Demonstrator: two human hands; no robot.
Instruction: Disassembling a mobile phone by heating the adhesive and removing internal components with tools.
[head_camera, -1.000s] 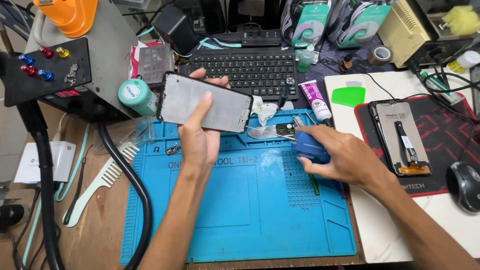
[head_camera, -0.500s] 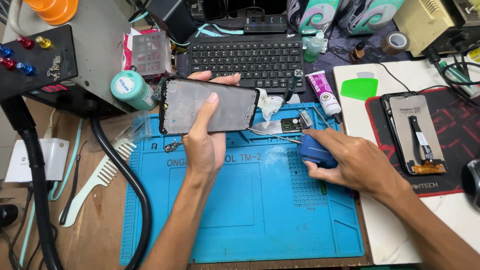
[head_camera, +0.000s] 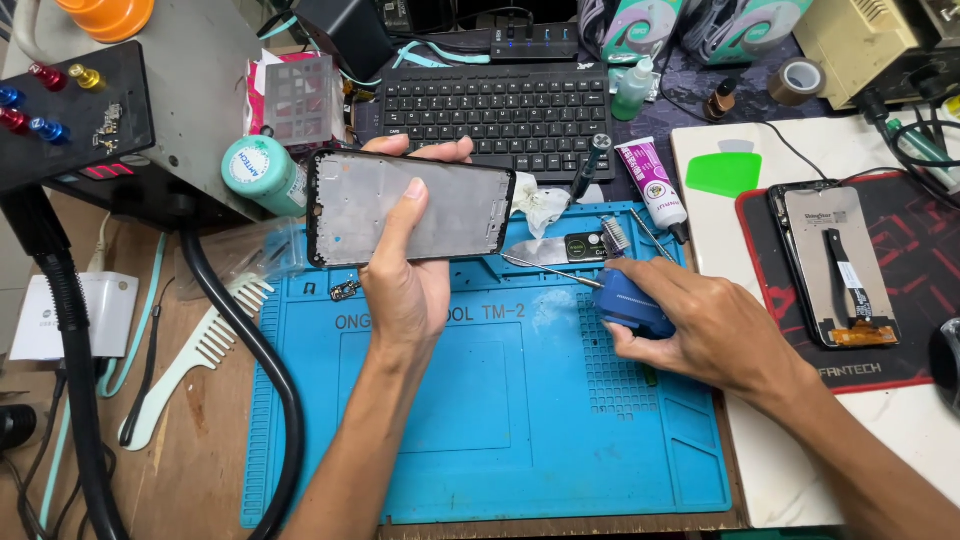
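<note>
Holding a phone frame flat and level above the far edge of the blue mat, the left hand grips it with the thumb across its grey inner face and the fingers curled over the far long side. The frame is a dark rectangle, its long sides running left to right, lifted clear of the worktop. The right hand rests on the mat to the right, its fingers clenched around a small blue tool that touches the mat's gridded section. Thin metal tweezers lie on the mat just beside that tool. A white and purple tube lies beyond the mat's far right corner, near a black keyboard. On the red and black pad to the right lies a phone screen, back side up, well apart from both hands. A white comb lies left of the mat beside a black hose.
</note>
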